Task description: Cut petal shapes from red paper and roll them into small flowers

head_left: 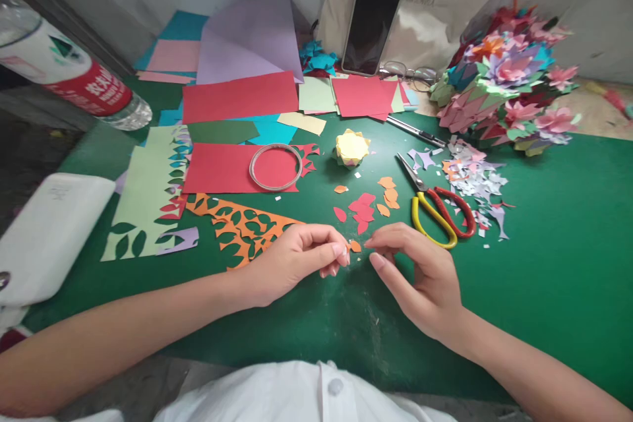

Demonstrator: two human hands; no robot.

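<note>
My left hand [306, 252] is closed in a pinch, with an orange paper petal [355, 246] poking out at its fingertips. A tiny whitish bit also shows at those fingertips, too small to name. My right hand [418, 270] is just right of the petal, thumb and forefinger apart, holding nothing. Beyond my hands lie loose red paper petals [363, 208] and more orange petals [390, 192]. A round yellow folded-paper piece [351, 148] sits farther back. Beside the left hand is an orange paper sheet [247, 227] full of leaf-shaped holes.
Scissors with yellow and red handles [435, 211] lie near my right hand, by paper scraps [475, 171]. A tape roll [252, 168] rests on red paper [212, 168]. Behind are a utility knife [415, 131], paper flowers [514, 79] and a propped phone [378, 10]. A bottle [93, 79] leans left.
</note>
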